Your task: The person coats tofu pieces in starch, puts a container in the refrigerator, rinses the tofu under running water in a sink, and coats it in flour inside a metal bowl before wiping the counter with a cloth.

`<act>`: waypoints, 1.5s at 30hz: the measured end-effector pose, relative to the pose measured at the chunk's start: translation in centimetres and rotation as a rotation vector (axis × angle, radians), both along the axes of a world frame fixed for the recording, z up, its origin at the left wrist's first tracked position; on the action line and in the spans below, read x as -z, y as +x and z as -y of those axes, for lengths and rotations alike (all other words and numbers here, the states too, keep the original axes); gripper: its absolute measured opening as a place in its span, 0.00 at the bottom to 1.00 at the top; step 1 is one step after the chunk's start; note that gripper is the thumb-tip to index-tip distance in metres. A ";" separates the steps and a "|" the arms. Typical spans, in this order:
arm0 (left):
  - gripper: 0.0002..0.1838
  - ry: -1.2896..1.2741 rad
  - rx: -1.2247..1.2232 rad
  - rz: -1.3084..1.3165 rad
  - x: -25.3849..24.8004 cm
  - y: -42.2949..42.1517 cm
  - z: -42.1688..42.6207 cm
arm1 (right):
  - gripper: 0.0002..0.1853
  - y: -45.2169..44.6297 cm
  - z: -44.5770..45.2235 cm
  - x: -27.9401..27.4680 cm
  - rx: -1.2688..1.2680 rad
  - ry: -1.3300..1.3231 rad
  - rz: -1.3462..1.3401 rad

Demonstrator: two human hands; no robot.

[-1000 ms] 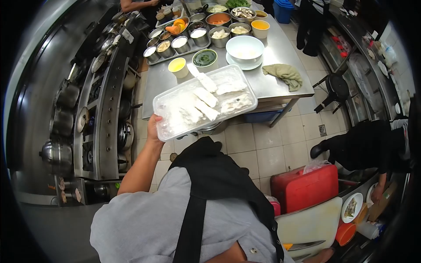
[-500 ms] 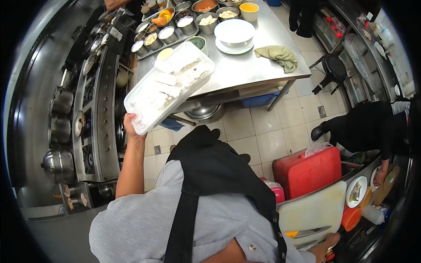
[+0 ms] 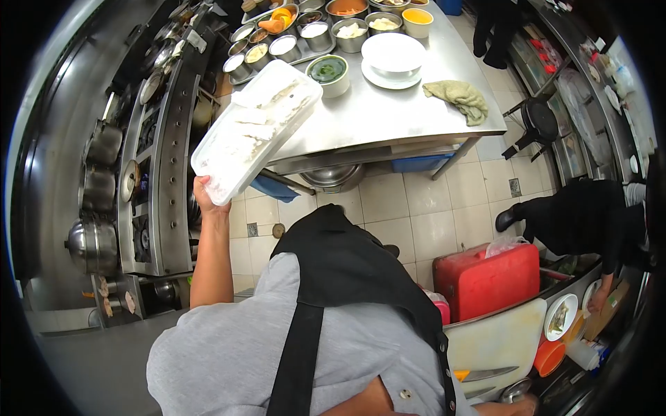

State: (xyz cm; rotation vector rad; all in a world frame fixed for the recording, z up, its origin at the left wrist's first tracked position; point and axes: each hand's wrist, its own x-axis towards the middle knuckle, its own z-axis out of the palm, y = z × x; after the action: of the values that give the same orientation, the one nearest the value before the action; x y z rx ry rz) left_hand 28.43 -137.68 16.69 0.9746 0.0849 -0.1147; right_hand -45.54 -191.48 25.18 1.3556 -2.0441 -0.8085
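My left hand [image 3: 206, 195] grips the lower corner of a long translucent plastic container [image 3: 215, 161], its fingers closed on the rim. White food [image 3: 255, 132], perhaps in slabs, lies inside, and the container is held tilted beside the steel table. At the bottom right, my right hand [image 3: 524, 405] is smeared by motion and partly cut off by the frame edge. Close to it is a small round metal item [image 3: 515, 390], its kind unclear. A knife with a yellow handle [image 3: 489, 374] rests on the pale cutting board [image 3: 489, 340] nearby.
The steel table [image 3: 388, 114] bears several metal tubs, a bowl of green sauce [image 3: 327, 71], a white bowl [image 3: 393, 52] and a green cloth [image 3: 458, 99]. Stoves [image 3: 142, 236] line the left. A red box [image 3: 485, 281] and a co-worker [image 3: 576, 215] are at the right.
The container in my left hand has shifted slightly left, uncovering the green sauce bowl. My right hand has moved down from the board's edge, and the round metal item now shows there.
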 end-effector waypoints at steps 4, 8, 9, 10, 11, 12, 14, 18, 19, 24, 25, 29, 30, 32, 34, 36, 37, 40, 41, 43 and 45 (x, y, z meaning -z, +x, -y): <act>0.39 -0.023 -0.022 0.030 0.9 0.4 -2.8 | 0.14 -3.1 1.1 -0.1 -0.534 -0.528 0.051; 0.40 -0.032 -0.053 0.036 1.6 1.2 -6.6 | 0.13 10.8 -1.3 -2.8 -0.822 -0.540 0.555; 0.40 -0.036 -0.066 0.037 1.8 1.3 -7.5 | 0.15 12.8 -0.4 -0.5 -0.784 -0.463 0.909; 0.40 -0.047 -0.090 0.023 2.1 1.3 -8.7 | 0.17 15.4 0.0 1.9 -0.732 -0.369 1.258; 0.40 -0.058 -0.113 0.009 2.4 1.5 -9.9 | 0.19 22.3 -2.5 2.7 -0.662 -0.167 1.327; 0.40 -0.070 -0.135 -0.002 2.8 1.7 -11.0 | 0.20 29.3 -5.1 3.5 -0.580 0.033 1.378; 0.40 -0.066 -0.178 -0.021 3.3 2.0 -13.7 | 0.15 43.9 -14.1 4.3 -0.745 0.230 1.743; 0.40 -0.089 -0.159 0.003 4.6 3.7 -19.6 | 0.09 63.1 -27.4 7.5 -1.468 0.776 1.748; 0.40 -0.070 -0.165 0.013 5.1 4.0 -20.9 | 0.08 67.3 -30.2 9.0 -1.671 0.804 1.692; 0.40 -0.020 -0.223 0.006 5.6 5.9 -26.4 | 0.09 81.2 -40.7 17.6 -2.031 0.873 1.383; 0.40 -0.024 -0.221 -0.006 6.1 6.2 -27.2 | 0.09 82.7 -41.9 18.7 -2.089 0.914 1.300; 0.39 0.034 -0.271 -0.012 6.6 6.6 -28.9 | 0.14 85.1 -42.3 17.8 -1.955 0.993 1.127; 0.39 0.053 -0.292 -0.006 6.6 6.8 -28.7 | 0.14 85.0 -42.8 14.8 -1.889 0.982 1.125; 0.38 0.032 -0.300 -0.017 7.2 7.3 -29.1 | 0.15 86.1 -44.8 11.3 -1.677 1.062 1.421; 0.37 0.014 -0.318 -0.044 7.8 7.0 -28.8 | 0.15 88.8 -49.0 9.9 -1.845 1.050 1.734; 0.36 -0.003 -0.353 -0.070 8.0 7.0 -28.4 | 0.16 91.8 -54.6 8.1 -1.978 1.237 1.665; 0.35 0.010 -0.374 -0.061 8.5 7.0 -28.3 | 0.16 93.1 -57.1 8.1 -2.094 1.199 1.461; 0.35 0.010 -0.382 -0.056 7.7 7.0 -26.9 | 0.19 95.5 -60.5 9.6 -2.168 1.159 1.038; 0.35 -0.009 -0.368 -0.063 7.8 6.9 -26.5 | 0.19 95.8 -60.1 9.6 -2.131 1.176 1.104; 0.36 -0.045 -0.355 -0.076 8.2 6.7 -26.1 | 0.20 96.2 -59.2 9.2 -2.065 1.217 1.234; 0.36 -0.061 -0.352 -0.081 8.6 6.6 -25.6 | 0.22 96.3 -56.6 8.2 -1.830 1.250 1.495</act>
State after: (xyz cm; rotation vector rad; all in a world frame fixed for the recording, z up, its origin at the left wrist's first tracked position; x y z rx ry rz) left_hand 35.02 -112.08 8.11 0.8807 0.3238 0.1662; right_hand 50.73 -134.85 16.99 3.8651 0.6194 0.1798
